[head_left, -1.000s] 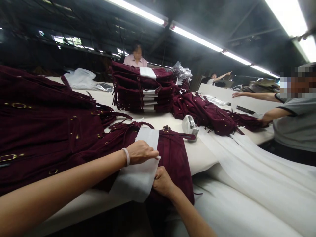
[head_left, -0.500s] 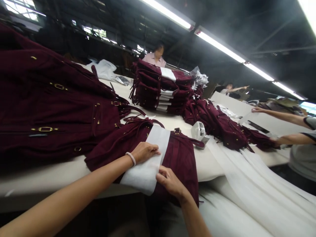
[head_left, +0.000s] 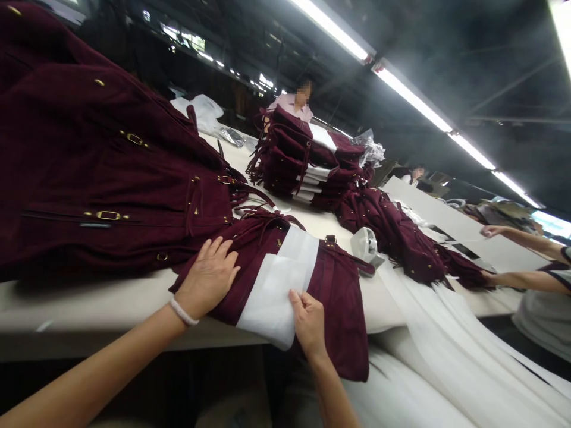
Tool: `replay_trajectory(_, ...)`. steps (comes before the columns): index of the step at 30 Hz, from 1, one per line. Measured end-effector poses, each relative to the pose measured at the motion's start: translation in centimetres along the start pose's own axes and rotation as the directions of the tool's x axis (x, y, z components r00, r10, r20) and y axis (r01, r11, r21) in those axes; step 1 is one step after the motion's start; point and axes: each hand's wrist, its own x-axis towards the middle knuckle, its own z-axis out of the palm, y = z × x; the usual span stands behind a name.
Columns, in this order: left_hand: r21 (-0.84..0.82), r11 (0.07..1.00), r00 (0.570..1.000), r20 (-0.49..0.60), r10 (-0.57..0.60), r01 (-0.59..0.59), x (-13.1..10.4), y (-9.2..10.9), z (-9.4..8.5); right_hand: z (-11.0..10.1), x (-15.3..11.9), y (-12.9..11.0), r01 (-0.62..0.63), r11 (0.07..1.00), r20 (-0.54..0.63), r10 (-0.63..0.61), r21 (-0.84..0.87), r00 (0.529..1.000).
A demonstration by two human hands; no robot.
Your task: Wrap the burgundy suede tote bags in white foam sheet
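Note:
A maroon suede-like bag (head_left: pixel 341 303) lies at the table's front edge, with a wide white paper band (head_left: pixel 270 294) wrapped across its middle. The band's overlapping layers show on top. My right hand (head_left: pixel 308 324) pinches the band's right edge between thumb and fingers. On the bag's left side, my left hand (head_left: pixel 207 279) lies flat with its fingers stretched out, left of the band and holding nothing. Thin straps and a handle (head_left: pixel 267 217) spread from the bag's far end. Just beyond its right corner stands a white tape dispenser (head_left: pixel 364 245).
Maroon bags (head_left: pixel 111 178) are heaped at left. Behind, banded bags form a stack (head_left: pixel 307 157), and more (head_left: pixel 392 238) lie to its right. White sheet material (head_left: pixel 428 333) drapes off the table at right. A co-worker's arms (head_left: pixel 526 279) reach in there; another person (head_left: pixel 292 106) stands behind the stack.
My left hand has left the white band, moving left onto the bag, and its fingers have straightened. My right hand still holds the band's edge. The view has shifted slightly.

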Motion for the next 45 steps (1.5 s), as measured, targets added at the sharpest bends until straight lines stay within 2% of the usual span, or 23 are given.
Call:
replay_trajectory(2, 0.028, 0.998, 0.998, 0.028, -0.058, 0.057, 0.1, -1.1, -0.1, 0.3, 0.2, -0.2, -0.004, 1.000, -0.051, 0.004, -0.013, 0.999)
replay_trajectory(5, 0.008, 0.989, 0.982, 0.117, -0.150, 0.150, 2.3, -2.1, 0.1, 0.6, 0.9, -0.3, -0.005, 1.000, -0.073, 0.004, -0.015, 0.997)
replay_trajectory(9, -0.044, 0.969, 0.962, 0.135, -0.236, 0.244, 5.0, -2.5, 0.7, 0.4, 2.2, 0.0, -0.036, 0.998, -0.005, 0.037, 0.053, 0.999)
replay_trajectory(12, -0.163, 0.925, 0.937, 0.140, -0.321, 0.342, 4.6, -2.1, 0.8, -0.1, 3.0, 0.5, -0.060, 0.990, 0.035, 0.055, 0.127, 0.998)
replay_trajectory(17, -0.473, 0.740, 0.872, 0.152, -0.465, 0.477, 0.8, -1.2, 0.6, -1.6, 3.4, 0.9, -0.087, 0.979, 0.155, 0.058, 0.186, 0.986)
replay_trajectory(19, -0.564, 0.655, 0.842, 0.147, -0.519, 0.503, 0.2, -1.1, 0.7, -1.9, 3.4, 1.0, -0.100, 0.974, 0.202, 0.059, 0.201, 0.978)
replay_trajectory(25, -0.657, 0.466, 0.722, 0.177, -0.669, 0.593, 2.7, -2.0, 1.3, -1.6, 3.2, 1.6, -0.070, 0.987, 0.159, 0.046, 0.147, 0.986)
replay_trajectory(29, -0.658, 0.386, 0.703, 0.315, -0.638, 0.646, 3.9, -2.6, 1.8, -1.3, 3.2, 1.7, -0.024, 0.995, 0.108, 0.013, 0.101, 0.994)
replay_trajectory(31, -0.605, 0.414, 0.694, 0.351, -0.629, 0.681, 4.2, -2.8, 2.1, -1.2, 3.3, 1.5, -0.014, 0.996, 0.088, 0.006, 0.086, 0.996)
replay_trajectory(33, -0.515, 0.487, 0.691, 0.348, -0.633, 0.705, 4.4, -2.9, 2.2, -1.1, 3.5, 1.3, -0.007, 0.998, 0.060, 0.003, 0.066, 0.998)
replay_trajectory(36, -0.368, 0.635, 0.734, 0.320, -0.599, 0.679, 4.5, -2.8, 1.5, -0.9, 3.5, 1.1, 0.001, 1.000, 0.010, -0.001, 0.027, 1.000)
replay_trajectory(40, -0.208, 0.773, 0.793, 0.286, -0.538, 0.600, 3.4, -2.1, -1.3, -0.8, 3.4, 1.0, 0.022, 1.000, -0.023, -0.022, -0.019, 0.999)
replay_trajectory(43, -0.130, 0.825, 0.821, 0.266, -0.505, 0.549, 1.6, -1.2, -3.7, -0.7, 3.3, 0.9, 0.051, 0.998, -0.043, -0.052, -0.037, 0.998)
replay_trajectory(45, -0.109, 0.845, 0.839, 0.234, -0.490, 0.524, 0.2, -0.8, -4.5, -0.8, 3.2, 0.9, 0.056, 0.998, -0.045, -0.057, -0.039, 0.997)
